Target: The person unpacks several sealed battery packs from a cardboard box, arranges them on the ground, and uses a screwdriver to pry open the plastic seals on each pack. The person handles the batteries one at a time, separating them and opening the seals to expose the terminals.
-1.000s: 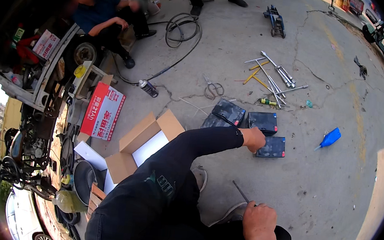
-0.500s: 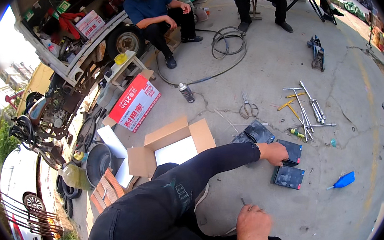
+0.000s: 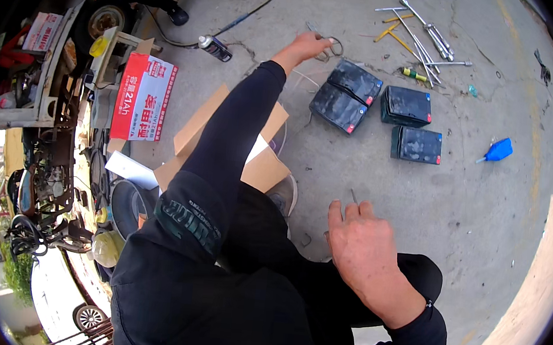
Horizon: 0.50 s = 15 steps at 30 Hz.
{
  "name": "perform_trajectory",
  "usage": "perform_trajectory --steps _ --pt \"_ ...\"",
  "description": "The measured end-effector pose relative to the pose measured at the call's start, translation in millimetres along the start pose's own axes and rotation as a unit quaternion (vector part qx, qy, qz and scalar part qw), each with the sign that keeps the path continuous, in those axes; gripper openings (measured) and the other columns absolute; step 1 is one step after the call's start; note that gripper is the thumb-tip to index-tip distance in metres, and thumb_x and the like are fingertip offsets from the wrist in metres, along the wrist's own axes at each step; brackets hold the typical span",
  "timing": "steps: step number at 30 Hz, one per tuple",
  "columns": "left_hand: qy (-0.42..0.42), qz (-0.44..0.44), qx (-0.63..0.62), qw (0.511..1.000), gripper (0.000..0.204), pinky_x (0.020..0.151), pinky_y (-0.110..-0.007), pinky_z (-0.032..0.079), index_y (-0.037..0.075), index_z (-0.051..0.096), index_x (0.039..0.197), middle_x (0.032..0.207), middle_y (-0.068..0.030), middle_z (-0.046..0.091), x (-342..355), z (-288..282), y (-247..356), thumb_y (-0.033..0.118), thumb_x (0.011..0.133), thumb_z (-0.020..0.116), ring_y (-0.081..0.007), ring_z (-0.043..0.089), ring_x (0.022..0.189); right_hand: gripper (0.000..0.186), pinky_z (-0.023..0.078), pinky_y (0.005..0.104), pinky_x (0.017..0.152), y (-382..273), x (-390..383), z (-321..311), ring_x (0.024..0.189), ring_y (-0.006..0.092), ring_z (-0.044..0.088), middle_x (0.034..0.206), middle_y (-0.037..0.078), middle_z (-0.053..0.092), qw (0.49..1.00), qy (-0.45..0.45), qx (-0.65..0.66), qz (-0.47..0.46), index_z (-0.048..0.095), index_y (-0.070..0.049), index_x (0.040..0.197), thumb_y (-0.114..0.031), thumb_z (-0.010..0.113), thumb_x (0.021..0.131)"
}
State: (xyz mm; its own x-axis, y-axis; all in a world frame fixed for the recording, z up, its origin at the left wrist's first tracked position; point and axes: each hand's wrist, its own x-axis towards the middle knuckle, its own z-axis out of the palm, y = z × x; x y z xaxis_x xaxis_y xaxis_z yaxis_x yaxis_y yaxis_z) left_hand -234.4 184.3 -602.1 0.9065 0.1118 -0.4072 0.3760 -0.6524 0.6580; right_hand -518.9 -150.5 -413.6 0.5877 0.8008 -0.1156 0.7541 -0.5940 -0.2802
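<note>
At the far side, my left hand (image 3: 308,48) is closed on the scissors (image 3: 332,46); part of a handle loop shows beside its fingers. The scissors are close to the ground behind the black batteries. My right hand (image 3: 365,246) is low in front of my knee, back upward, fingers curled. A thin dark rod (image 3: 353,194) pokes out past its fingertips; whether the hand grips it is hidden. Two black batteries (image 3: 346,94) lie against each other. To their right are a third battery (image 3: 407,106) and, nearer me, a fourth battery (image 3: 418,145).
An open cardboard box (image 3: 267,171) stands by my left leg, partly behind my arm. Beyond it are a red-and-white carton (image 3: 143,98) and a spray can (image 3: 215,47). Wrenches (image 3: 426,44) lie at the far right. A blue object with a thin tip (image 3: 497,150) lies nearer.
My left hand has left the single battery and moved far and left onto the scissors. The view has shifted toward me. My right hand stays low, its fingers somewhat less tightly closed.
</note>
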Motion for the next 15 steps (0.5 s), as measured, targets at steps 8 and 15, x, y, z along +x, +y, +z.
perform_trajectory --steps 8,15 --pt "-0.092 -0.008 0.124 0.988 0.116 0.112 -0.046 0.04 -0.015 0.038 0.147 0.151 -0.032 0.043 -1 34 -51 0.074 0.079 0.067 -0.0397 0.045 0.141 0.027 0.055 0.0302 0.058 6 4 -4 0.08 0.0213 0.066 0.082 0.009 0.068 0.999 -0.001 0.022 0.05 0.07 0.001 0.102 -0.011 0.067 0.078" --pt "-0.058 -0.026 0.022 0.998 0.115 0.115 -0.043 0.037 -0.015 0.023 0.149 0.147 -0.0332 0.046 -17 117 -57 0.062 0.081 0.076 -0.0413 0.048 0.137 0.029 0.057 0.0348 0.061 10 21 -8 0.08 0.0266 0.071 0.082 0.012 0.071 0.998 0.025 0.028 0.046 0.068 0.001 0.1 -0.018 0.071 0.078"
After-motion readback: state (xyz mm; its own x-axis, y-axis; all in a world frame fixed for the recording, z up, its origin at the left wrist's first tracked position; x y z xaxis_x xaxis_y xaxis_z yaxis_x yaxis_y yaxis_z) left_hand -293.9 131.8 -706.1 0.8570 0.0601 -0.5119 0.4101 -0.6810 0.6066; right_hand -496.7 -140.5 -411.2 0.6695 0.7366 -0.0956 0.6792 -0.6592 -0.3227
